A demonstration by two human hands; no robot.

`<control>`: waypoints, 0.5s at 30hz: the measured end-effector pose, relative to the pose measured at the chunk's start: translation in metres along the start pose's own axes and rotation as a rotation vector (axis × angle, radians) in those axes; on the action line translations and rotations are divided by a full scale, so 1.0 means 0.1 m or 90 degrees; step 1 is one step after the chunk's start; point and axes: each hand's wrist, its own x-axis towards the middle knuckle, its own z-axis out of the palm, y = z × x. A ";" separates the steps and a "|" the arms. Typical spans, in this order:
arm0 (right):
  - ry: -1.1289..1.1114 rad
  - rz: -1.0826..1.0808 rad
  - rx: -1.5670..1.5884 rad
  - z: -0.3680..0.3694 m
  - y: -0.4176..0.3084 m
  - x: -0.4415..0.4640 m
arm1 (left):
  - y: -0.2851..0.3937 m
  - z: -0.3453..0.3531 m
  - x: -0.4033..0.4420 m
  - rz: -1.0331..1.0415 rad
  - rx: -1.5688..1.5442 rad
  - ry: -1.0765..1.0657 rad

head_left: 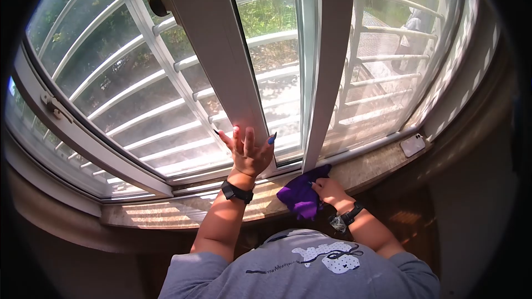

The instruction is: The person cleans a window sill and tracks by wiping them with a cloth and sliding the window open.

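Observation:
My left hand (250, 152) is raised with its fingers spread against the lower part of the white window frame (221, 50). Nothing is held in it. My right hand (328, 189) grips a purple cloth (299, 195) at its right side, low by the stone windowsill (360, 176). Part of the cloth lies over the sill and part hangs past its front edge. The fingertips of the right hand are partly hidden by the cloth's folds. A black band is on each wrist.
A phone (412, 145) lies at the right end of the sill. White bars (138, 80) curve outside the glass. Dark handles (157, 3) stick out from the window frames. A second sash (327, 72) stands close to the right of the left hand.

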 end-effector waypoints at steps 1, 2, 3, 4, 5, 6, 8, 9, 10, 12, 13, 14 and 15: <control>-0.047 0.036 0.043 -0.04 -0.05 -0.01 | -0.06 -0.06 -0.04 -0.002 0.000 -0.004; -0.030 0.018 0.042 -0.01 -0.02 0.00 | -0.13 -0.12 -0.08 -0.004 0.000 -0.007; -0.013 -0.001 0.041 0.05 0.04 0.02 | -0.20 -0.18 -0.10 -0.001 0.007 -0.001; 0.002 -0.021 0.039 0.07 0.05 0.03 | -0.27 -0.25 -0.15 -0.005 0.010 -0.013; -0.001 -0.019 0.038 0.09 0.03 0.05 | -0.34 -0.32 -0.18 -0.008 0.024 -0.018; -0.004 -0.016 0.037 0.11 0.00 0.05 | -0.41 -0.40 -0.20 -0.010 0.035 -0.023; -0.011 0.005 0.027 0.12 -0.11 0.02 | -0.57 -0.56 -0.26 -0.015 0.071 -0.047; -0.015 0.022 0.016 0.12 -0.24 0.02 | -0.65 -0.64 -0.28 -0.015 0.084 -0.051; -0.017 0.039 0.005 0.14 -0.32 0.01 | -0.72 -0.72 -0.30 -0.015 0.098 -0.054; -0.012 0.020 0.017 0.27 -0.33 0.07 | -0.87 -0.88 -0.32 0.024 0.140 -0.068; -0.001 0.008 0.027 0.33 -0.36 0.09 | -0.94 -0.95 -0.34 0.032 0.160 -0.070; 0.008 -0.006 0.037 0.39 -0.39 0.12 | -1.02 -1.01 -0.37 0.033 0.169 -0.062; -0.004 -0.021 0.070 0.41 -0.48 0.12 | -1.10 -1.08 -0.41 0.031 0.181 -0.063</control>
